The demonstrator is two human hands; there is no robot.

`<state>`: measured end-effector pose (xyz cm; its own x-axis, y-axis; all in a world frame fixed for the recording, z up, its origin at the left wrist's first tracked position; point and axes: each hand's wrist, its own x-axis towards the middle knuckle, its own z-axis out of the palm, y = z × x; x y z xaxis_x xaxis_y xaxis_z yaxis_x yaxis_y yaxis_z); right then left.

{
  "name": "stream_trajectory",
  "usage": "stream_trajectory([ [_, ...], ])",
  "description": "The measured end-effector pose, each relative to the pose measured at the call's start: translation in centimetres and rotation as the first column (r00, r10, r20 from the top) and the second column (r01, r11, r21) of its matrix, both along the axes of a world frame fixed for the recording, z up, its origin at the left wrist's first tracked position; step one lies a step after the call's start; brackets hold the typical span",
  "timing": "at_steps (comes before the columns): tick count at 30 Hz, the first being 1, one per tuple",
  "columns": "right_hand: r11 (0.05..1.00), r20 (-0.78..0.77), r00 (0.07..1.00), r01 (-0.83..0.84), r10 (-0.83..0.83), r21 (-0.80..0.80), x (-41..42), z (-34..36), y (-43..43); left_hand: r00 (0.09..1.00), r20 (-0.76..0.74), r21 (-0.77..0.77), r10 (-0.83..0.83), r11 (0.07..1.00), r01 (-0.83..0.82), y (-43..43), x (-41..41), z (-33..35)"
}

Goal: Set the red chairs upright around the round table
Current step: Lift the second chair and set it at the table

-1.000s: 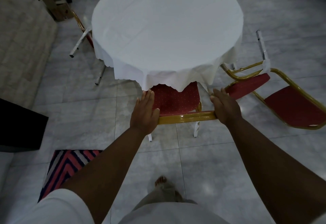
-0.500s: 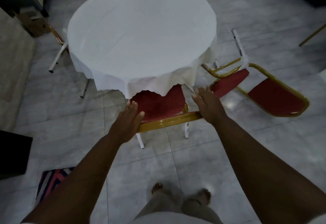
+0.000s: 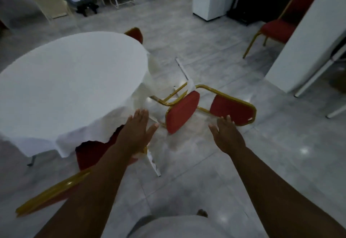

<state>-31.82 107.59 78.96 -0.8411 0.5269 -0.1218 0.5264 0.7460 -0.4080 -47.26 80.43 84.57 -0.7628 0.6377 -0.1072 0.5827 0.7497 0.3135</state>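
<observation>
The round table (image 3: 71, 80) with a white cloth fills the left. An upright red chair (image 3: 89, 153) with a gold frame is tucked under its near edge, its backrest rail low at the left under my left forearm. A second red chair (image 3: 230, 109) lies tipped on its side on the floor right of the table, legs pointing away. My left hand (image 3: 137, 131) is open, fingers spread, held above the floor just left of the fallen chair's seat. My right hand (image 3: 227, 136) is open too, just short of the fallen chair's backrest. Another red chair back (image 3: 134, 33) shows behind the table.
One more red chair (image 3: 277, 28) stands upright at the far right beside a white panel (image 3: 307, 37). A white cabinet (image 3: 211, 0) and white metal furniture stand along the far wall. Grey tiled floor lies around the fallen chair.
Both hands have let go of the upright chair's backrest. My view has swung right, and both open hands now reach toward the chair lying on the floor.
</observation>
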Motion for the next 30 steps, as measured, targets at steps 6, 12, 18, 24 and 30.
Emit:
stream_trajectory([
  [6,0.982,0.011,0.982,0.187,-0.187,0.03,7.9,0.3,11.5,0.979,0.034,0.006,-0.199,0.98,0.199,14.5,4.2,-1.9],
  [12,0.942,0.034,0.941,0.334,-0.335,0.043,13.0,-1.1,19.9,0.908,0.013,-0.058,-0.419,0.906,0.419,28.1,5.3,-4.4],
  [18,0.902,0.074,0.9,0.424,-0.43,0.083,14.8,-1.6,30.4,0.832,0.079,-0.056,-0.549,0.831,0.554,42.7,4.3,-7.1],
  [24,0.86,0.159,0.845,0.504,-0.51,0.075,15.0,-0.3,41.9,0.769,0.128,-0.068,-0.627,0.768,0.637,57.3,2.3,-7.3],
  [30,0.815,0.118,0.807,0.576,-0.579,0.063,12.7,0.8,52.7,0.722,0.16,-0.009,-0.673,0.731,0.683,68.8,0.3,-7.2],
])
